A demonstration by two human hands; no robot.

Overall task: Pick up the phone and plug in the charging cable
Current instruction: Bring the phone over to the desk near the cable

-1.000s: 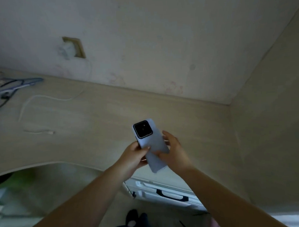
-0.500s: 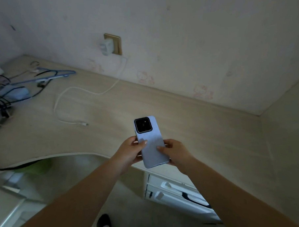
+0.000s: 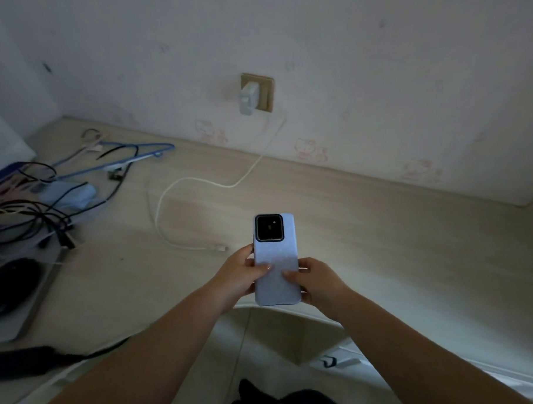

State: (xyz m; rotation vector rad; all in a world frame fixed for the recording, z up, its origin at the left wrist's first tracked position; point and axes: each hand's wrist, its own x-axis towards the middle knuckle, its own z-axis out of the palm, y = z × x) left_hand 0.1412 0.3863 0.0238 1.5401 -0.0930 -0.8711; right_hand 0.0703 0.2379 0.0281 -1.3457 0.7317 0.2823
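So the pickup half was basically done here. The phone (image 3: 276, 262) was off the tabletop (image 3: 382, 227) and up in the air, back side facing the camera with the camera bump at the far end, held roughly upright and just a little tilted. The plugging-in half hadn't started as far as I could see.

The cable (image 3: 167, 206) was lying loose on the tabletop, running in a big loop from the charger (image 3: 248, 98) in the wall socket down to its plug end (image 3: 220, 249), which sat just beside the left hand, to its far-left side. Nobody was touching it. I couldn't make out the phone's port at all, since the bottom edge pointed down toward the person and away from view.

Both hands were on the phone. The left hand (image 3: 241, 276) was wrapped on the left edge with the thumb laid across the back, and the right hand (image 3: 319, 280) did the same on the right edge, thumb on the back too. Fingers were curled closed around the sides, nothing else in either hand. Both forearms came up from the bottom of the view and met at the phone, about centred over the tabletop's front edge.

My guess at what was left: one hand had to let go, grab that plug end, then line it up with the port. Probably the left, since it's the nearer one.
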